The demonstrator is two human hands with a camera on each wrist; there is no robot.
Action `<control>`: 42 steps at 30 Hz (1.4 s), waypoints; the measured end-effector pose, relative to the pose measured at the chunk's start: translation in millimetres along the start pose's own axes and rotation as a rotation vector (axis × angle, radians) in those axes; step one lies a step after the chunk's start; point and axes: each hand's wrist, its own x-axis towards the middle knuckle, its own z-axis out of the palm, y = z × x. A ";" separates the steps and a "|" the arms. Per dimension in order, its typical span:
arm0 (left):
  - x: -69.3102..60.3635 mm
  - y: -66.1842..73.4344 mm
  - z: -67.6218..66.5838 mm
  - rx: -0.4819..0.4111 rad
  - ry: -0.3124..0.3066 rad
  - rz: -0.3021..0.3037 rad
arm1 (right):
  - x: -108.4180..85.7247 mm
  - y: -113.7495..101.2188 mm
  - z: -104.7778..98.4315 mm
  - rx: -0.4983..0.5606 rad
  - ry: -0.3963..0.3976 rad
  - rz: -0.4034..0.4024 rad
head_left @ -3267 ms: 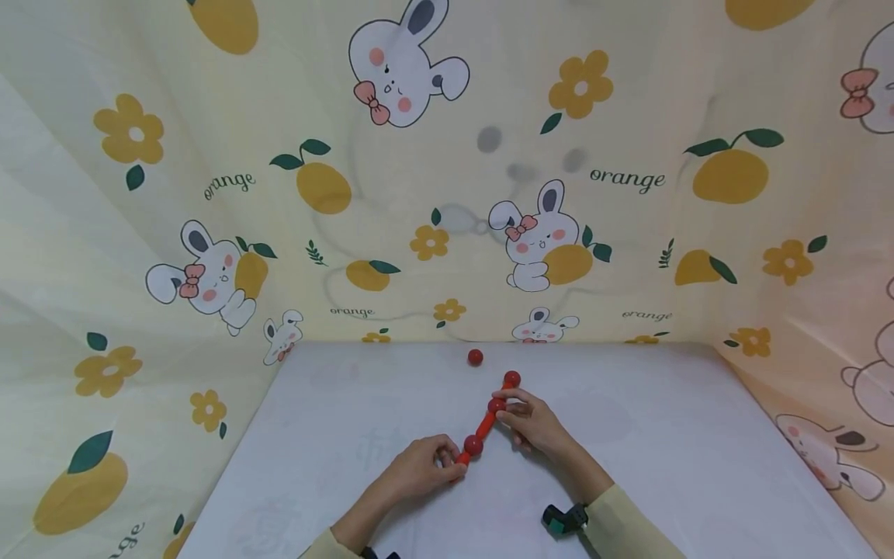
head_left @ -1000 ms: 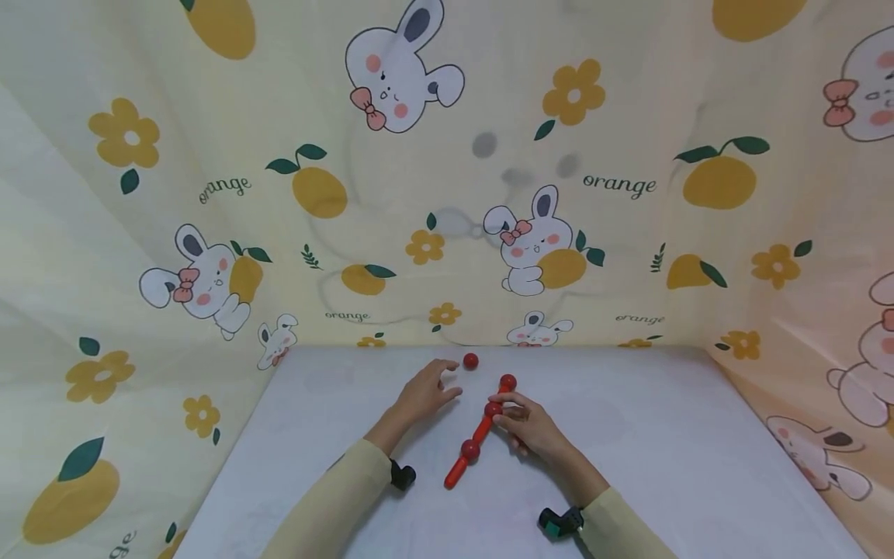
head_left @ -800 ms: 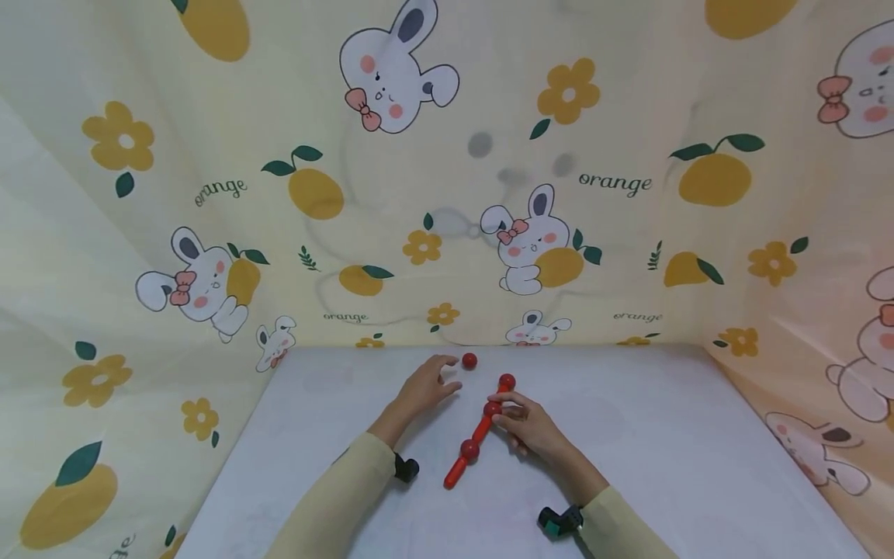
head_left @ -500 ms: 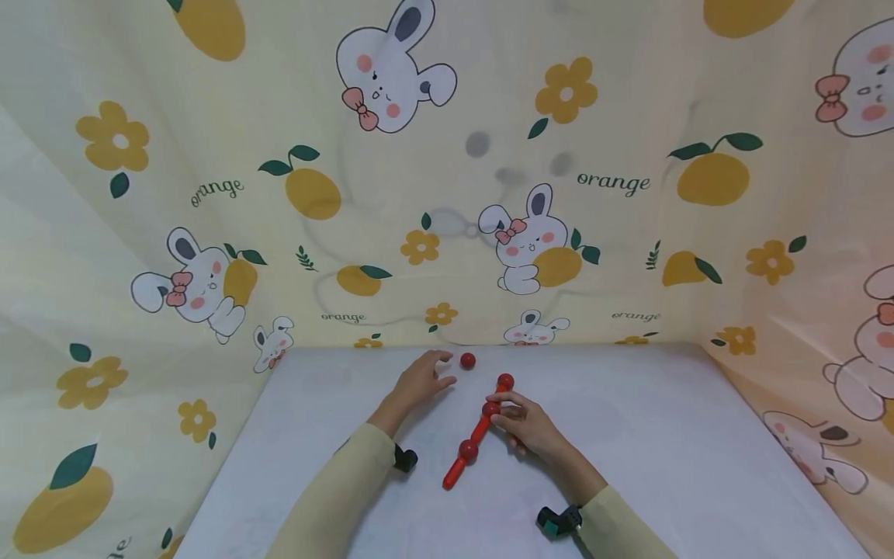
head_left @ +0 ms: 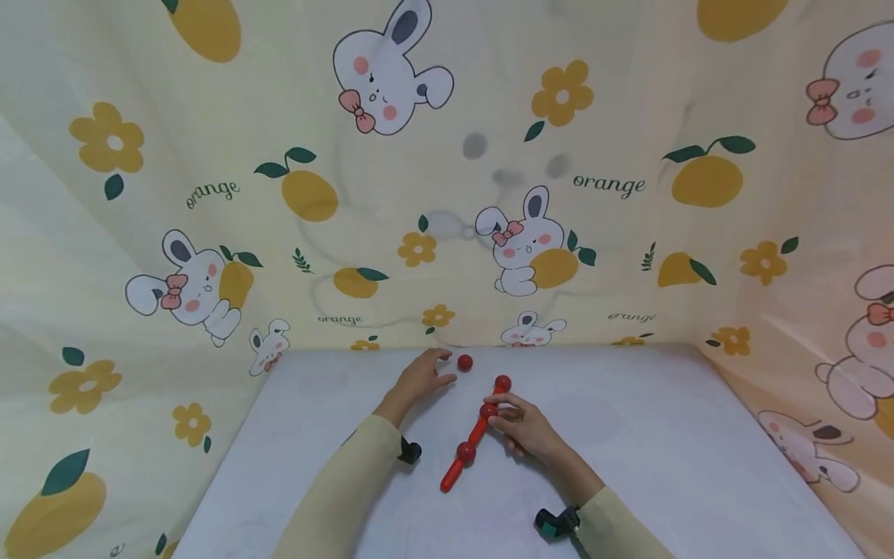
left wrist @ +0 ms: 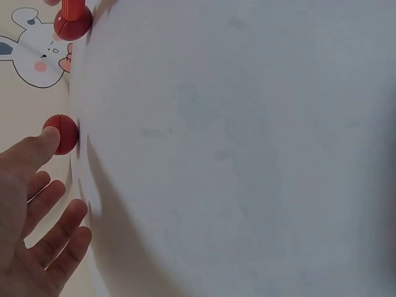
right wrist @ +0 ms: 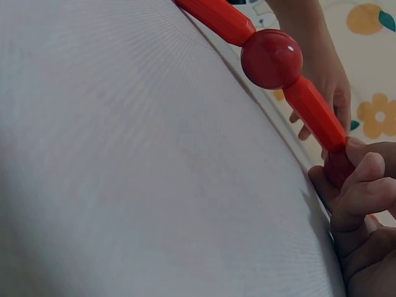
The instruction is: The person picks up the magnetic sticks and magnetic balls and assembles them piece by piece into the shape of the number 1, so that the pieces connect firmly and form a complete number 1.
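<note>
A chain of red balls joined by orange-red rods [head_left: 452,475] lies slantwise on the white table. My right hand [head_left: 529,428] pinches one of its balls [head_left: 488,412] between thumb and fingers. Beyond that grip, the chain's far end carries another ball [head_left: 503,383]; the near end is a bare rod. Toward the table's back edge sits a loose red ball [head_left: 465,362]. Just left of it is my left hand [head_left: 419,378], fingers spread, with a small gap in the head view. In the left wrist view, the thumb overlaps the loose ball [left wrist: 62,134].
The white table [head_left: 601,450] meets a cream cloth backdrop [head_left: 391,194] printed with rabbits and oranges. Small black devices sit at both wrists, one at the right sleeve [head_left: 555,525].
My left hand has let go of the chain's near rod and moved up and left to the loose ball, staying there through the last second. The right hand keeps its pinch.
</note>
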 end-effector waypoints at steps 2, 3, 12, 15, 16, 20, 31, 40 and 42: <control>0.8 0.8 1.2 -0.001 -0.004 0.001 | -0.9 -0.2 0.5 0.007 -0.002 0.005; 0.9 1.6 1.4 -0.007 -0.003 0.005 | -1.4 -0.2 0.5 0.008 -0.001 0.006; 5.7 11.8 2.4 0.006 -0.011 0.077 | 1.7 3.1 -2.4 -0.003 0.001 -0.008; 9.5 12.7 5.3 0.015 -0.028 0.068 | 1.8 3.0 -2.3 0.003 -0.008 -0.012; 10.7 12.7 6.6 0.018 -0.035 0.060 | 1.5 2.7 -2.0 0.007 -0.011 -0.012; 14.8 13.0 11.4 0.055 -0.049 0.049 | 0.1 1.2 -1.3 0.012 -0.018 -0.017; 15.2 16.5 13.4 0.102 -0.009 0.083 | 0.3 2.6 -1.5 -0.010 -0.018 -0.030; 12.7 19.8 13.6 0.082 0.044 0.074 | 0.6 2.5 -1.2 -0.013 -0.021 -0.064; 11.7 20.2 12.9 0.075 0.053 0.069 | 0.6 2.0 -1.2 -0.017 -0.022 -0.080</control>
